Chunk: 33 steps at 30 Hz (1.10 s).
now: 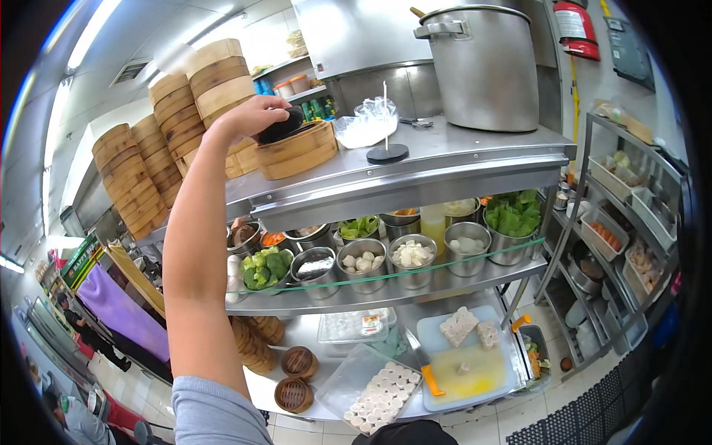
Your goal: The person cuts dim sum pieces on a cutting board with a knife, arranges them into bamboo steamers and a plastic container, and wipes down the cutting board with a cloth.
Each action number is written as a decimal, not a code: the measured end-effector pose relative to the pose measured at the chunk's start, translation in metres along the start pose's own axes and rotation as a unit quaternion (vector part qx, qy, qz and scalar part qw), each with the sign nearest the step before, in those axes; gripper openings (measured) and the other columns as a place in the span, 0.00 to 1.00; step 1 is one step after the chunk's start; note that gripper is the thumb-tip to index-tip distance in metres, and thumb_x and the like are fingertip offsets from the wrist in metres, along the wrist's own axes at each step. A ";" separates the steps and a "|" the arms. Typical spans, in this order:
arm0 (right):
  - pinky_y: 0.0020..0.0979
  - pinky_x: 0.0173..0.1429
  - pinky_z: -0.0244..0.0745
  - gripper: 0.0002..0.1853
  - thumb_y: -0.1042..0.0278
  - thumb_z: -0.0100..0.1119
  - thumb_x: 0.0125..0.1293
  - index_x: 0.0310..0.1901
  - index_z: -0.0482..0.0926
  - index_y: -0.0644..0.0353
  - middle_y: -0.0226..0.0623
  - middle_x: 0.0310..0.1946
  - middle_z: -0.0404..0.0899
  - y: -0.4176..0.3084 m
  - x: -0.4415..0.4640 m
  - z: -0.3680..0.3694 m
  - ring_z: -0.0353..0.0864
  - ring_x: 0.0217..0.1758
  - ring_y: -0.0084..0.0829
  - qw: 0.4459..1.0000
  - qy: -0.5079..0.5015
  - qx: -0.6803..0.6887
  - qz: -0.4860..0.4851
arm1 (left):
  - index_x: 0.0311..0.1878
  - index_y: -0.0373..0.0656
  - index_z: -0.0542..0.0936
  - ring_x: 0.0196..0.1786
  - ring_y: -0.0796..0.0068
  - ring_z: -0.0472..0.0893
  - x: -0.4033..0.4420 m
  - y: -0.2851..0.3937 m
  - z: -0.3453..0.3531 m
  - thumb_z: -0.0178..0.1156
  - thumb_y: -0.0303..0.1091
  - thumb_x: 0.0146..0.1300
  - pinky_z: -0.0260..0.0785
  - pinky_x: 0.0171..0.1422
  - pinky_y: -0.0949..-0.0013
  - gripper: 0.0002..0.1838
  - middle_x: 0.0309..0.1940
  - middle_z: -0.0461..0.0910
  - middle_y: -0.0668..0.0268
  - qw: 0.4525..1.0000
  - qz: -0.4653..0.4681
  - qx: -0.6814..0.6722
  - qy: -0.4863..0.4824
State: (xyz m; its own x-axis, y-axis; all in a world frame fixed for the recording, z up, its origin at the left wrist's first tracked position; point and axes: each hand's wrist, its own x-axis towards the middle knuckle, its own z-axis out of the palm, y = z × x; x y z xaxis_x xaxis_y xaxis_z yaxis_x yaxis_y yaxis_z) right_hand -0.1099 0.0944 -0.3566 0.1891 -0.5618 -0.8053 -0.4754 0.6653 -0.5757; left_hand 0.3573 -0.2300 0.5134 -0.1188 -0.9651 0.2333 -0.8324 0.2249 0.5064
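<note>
Lower worktop (300, 332) closest: plastic tray of white round slices (382, 398), two small bamboo steamers (295, 394) beside it, cutting board (441, 326) with pale blocks (460, 326) and yellow liquid. Knife (432, 380) lies at the board's left edge, orange handle toward the wearer; a careless sweep of an arm might catch it, and liquid may run off if the board gets tilted.

Next up, middle shelf (371, 294), glass strip in front: broccoli (265, 270), pale balls (362, 262), white cubes (412, 254), leafy greens (513, 213). Containers look uncovered, so anything dropped from above could land in food.

Upper shelf (452, 156): left hand (256, 119) is raised high, fingers curled around a black item (280, 129) at the top of an oval bamboo container (298, 153). Exact item unclear, partly hidden by the hand. Right hand out of view, state can't be told. Container sits near the front edge; a pull toward the wearer could drag or tip it, and overhead reach may weaken the grip. Upright rod on a black base (388, 154) stands near; sideways knock might topple it.

Beyond: tall bamboo stacks (127, 182), leaning-looking (lens distortion possible), a bump risk; large stockpot (486, 70); fire extinguisher (575, 30) on the wall.
</note>
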 end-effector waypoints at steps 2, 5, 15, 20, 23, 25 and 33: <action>0.44 0.60 0.81 0.21 0.58 0.57 0.72 0.65 0.81 0.48 0.49 0.56 0.86 0.005 -0.003 0.008 0.88 0.55 0.42 1.000 0.004 -0.001 0.004 | 0.66 0.47 0.80 0.40 0.71 0.83 -0.005 -0.005 -0.002 0.61 0.35 0.73 0.77 0.49 0.66 0.19 0.43 0.85 0.62 0.986 0.091 0.117 0.071; 0.43 0.59 0.81 0.21 0.58 0.57 0.72 0.64 0.82 0.49 0.49 0.54 0.87 0.018 -0.007 0.020 0.88 0.54 0.42 1.000 0.011 -0.009 0.015 | 0.68 0.43 0.79 0.44 0.66 0.86 -0.012 -0.016 -0.006 0.61 0.32 0.73 0.79 0.52 0.64 0.21 0.47 0.89 0.56 0.958 0.174 0.183 0.136; 0.42 0.58 0.81 0.18 0.59 0.57 0.72 0.60 0.85 0.51 0.50 0.50 0.89 0.243 0.029 0.085 0.89 0.53 0.42 0.960 0.007 -0.253 -0.116 | 0.51 0.34 0.86 0.43 0.76 0.87 -0.180 -0.069 0.029 0.69 0.27 0.71 0.80 0.49 0.71 0.09 0.43 0.90 0.61 0.864 0.377 -0.075 0.325; 0.40 0.48 0.78 0.14 0.58 0.54 0.74 0.47 0.86 0.54 0.43 0.39 0.87 0.171 -0.045 0.090 0.86 0.41 0.39 0.995 0.024 -0.090 -0.029 | 0.44 0.40 0.89 0.39 0.64 0.90 -0.322 -0.201 0.170 0.74 0.30 0.62 0.80 0.46 0.66 0.09 0.38 0.91 0.59 0.981 0.176 -0.086 0.011; 0.38 0.46 0.77 0.14 0.58 0.53 0.75 0.50 0.85 0.53 0.39 0.39 0.85 0.130 -0.075 0.083 0.84 0.41 0.36 0.998 0.041 -0.046 0.025 | 0.45 0.40 0.88 0.41 0.56 0.90 -0.343 -0.316 0.278 0.73 0.29 0.62 0.80 0.47 0.64 0.10 0.38 0.90 0.55 0.992 -0.007 -0.090 0.092; 0.37 0.44 0.76 0.14 0.58 0.52 0.76 0.51 0.83 0.53 0.37 0.40 0.84 0.106 -0.089 0.079 0.82 0.40 0.33 0.997 0.051 -0.031 0.043 | 0.46 0.39 0.87 0.42 0.52 0.89 -0.351 -0.398 0.340 0.72 0.27 0.62 0.80 0.48 0.62 0.09 0.39 0.89 0.54 0.979 -0.067 -0.081 0.174; 0.31 0.39 0.73 0.14 0.59 0.49 0.79 0.58 0.78 0.52 0.26 0.42 0.80 0.008 -0.118 0.058 0.77 0.39 0.24 0.993 0.108 -0.004 0.049 | 0.44 0.38 0.83 0.43 0.65 0.88 -0.379 -0.500 0.454 0.73 0.26 0.65 0.77 0.49 0.66 0.08 0.39 0.89 0.57 0.918 -0.233 -0.151 0.283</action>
State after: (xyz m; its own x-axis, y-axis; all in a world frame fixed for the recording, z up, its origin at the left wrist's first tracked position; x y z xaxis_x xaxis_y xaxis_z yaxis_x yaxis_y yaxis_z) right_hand -0.0858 0.1942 -0.2746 -0.0464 -0.5871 -0.8082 -0.4892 0.7187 -0.4941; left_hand 0.5727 -0.0370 -0.2047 0.5839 -0.7604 0.2844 -0.5233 -0.0847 0.8479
